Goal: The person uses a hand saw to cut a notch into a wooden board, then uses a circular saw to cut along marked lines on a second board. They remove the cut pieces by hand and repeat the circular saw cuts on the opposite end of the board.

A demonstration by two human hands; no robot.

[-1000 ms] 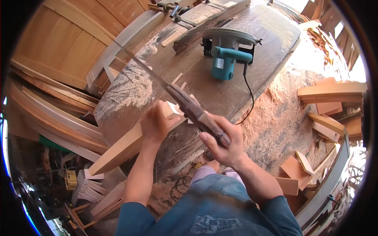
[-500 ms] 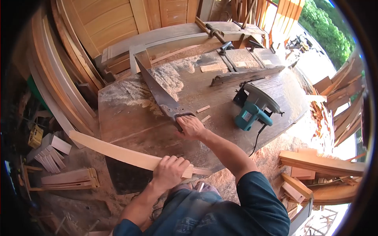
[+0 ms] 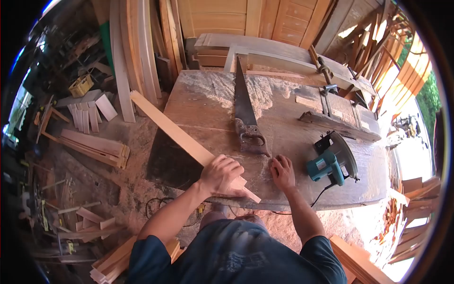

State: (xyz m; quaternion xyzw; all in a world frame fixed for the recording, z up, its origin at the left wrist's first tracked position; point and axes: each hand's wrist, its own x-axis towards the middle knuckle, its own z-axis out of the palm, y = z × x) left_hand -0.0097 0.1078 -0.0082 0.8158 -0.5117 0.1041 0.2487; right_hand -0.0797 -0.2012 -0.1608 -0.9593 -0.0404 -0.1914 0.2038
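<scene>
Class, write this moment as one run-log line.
left hand: grips wooden strip on workbench | right hand: empty, flat on bench | handsaw: lying released | circular saw: idle

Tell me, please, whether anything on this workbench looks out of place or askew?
The wood strip under the left hand lies diagonally and overhangs the workbench edge, unsupported. Sawdust covers the top around the handsaw.

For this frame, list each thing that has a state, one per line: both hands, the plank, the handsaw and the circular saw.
left hand: closed on the plank, pressing it to the workbench
right hand: open, empty, resting on the bench near the saw handle
plank: lying diagonally, far end overhanging the bench edge
handsaw: lying flat on the bench, not held
circular saw: set down on the bench, untouched, cord trailing off the edge
</scene>
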